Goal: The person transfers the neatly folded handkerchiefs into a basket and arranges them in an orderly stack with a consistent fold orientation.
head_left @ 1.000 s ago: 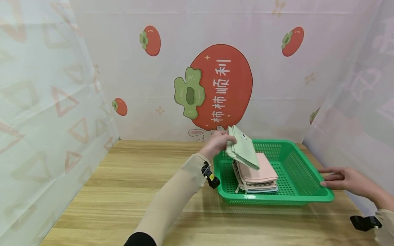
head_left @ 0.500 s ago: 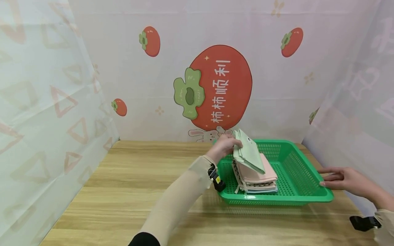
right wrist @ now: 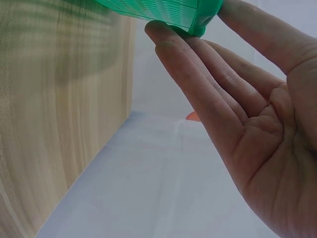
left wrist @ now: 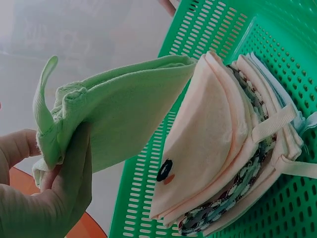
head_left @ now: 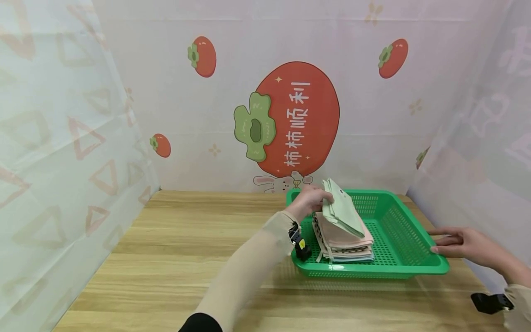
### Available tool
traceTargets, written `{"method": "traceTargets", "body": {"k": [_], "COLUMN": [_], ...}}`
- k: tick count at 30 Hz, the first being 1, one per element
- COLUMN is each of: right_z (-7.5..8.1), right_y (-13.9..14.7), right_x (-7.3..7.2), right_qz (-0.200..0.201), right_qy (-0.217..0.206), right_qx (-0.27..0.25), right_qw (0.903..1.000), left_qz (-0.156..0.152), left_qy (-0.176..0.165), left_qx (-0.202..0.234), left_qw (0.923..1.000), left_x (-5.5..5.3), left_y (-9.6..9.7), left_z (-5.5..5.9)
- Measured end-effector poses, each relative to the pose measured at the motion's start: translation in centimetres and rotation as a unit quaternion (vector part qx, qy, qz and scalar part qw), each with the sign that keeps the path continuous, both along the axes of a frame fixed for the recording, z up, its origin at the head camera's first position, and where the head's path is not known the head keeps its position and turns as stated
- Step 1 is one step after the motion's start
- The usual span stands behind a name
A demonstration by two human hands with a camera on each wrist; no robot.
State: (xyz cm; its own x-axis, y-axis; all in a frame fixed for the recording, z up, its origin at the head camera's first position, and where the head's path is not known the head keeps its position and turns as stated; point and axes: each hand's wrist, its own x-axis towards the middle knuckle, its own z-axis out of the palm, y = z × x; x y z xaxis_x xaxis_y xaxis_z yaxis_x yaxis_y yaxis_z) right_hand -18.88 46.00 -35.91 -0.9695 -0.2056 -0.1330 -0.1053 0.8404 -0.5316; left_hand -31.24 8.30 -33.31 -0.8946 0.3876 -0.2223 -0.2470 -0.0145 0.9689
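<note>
My left hand [head_left: 310,201] pinches one end of a folded pale green towel [head_left: 342,210], thumb on one side and fingers on the other. The towel tilts down to the right, its lower edge close over a stack of folded towels [head_left: 340,236]. A hanging loop [left wrist: 43,94] sticks up beside the fingers in the left wrist view. Pink is the top towel of the stack, with patterned and light blue layers beneath. The stack lies in the left part of a green plastic basket [head_left: 415,271]. My right hand [head_left: 469,244] holds the basket's right rim between thumb and fingers.
The basket stands on a wood-grain table [head_left: 199,249], toward its right side. A printed fabric backdrop [head_left: 232,161] rises behind the table, with similar sheets at the left and right.
My left hand has moved right and slightly down with the green towel, bringing it further over the stack. The right hand has stayed at the basket rim.
</note>
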Motion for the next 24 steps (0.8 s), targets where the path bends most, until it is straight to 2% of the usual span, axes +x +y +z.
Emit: {"method": "traceTargets", "body": {"k": [8,24], "right_z": [-0.1,-0.1], "right_y": [0.1,0.1], "right_x": [0.1,0.0], "right_qz": [0.004,-0.002], "right_qy": [0.005,0.009], "right_qx": [-0.001,0.0], "right_qw": [1.0,1.0], "left_qz": [0.013,0.014], "left_qy": [0.001,0.003], "left_qx": [-0.001,0.015], "left_qw": [0.9999,0.9998], "left_x": [0.1,0.7], "left_y": [1.2,3.0], "left_z": [-0.6,-1.2]}}
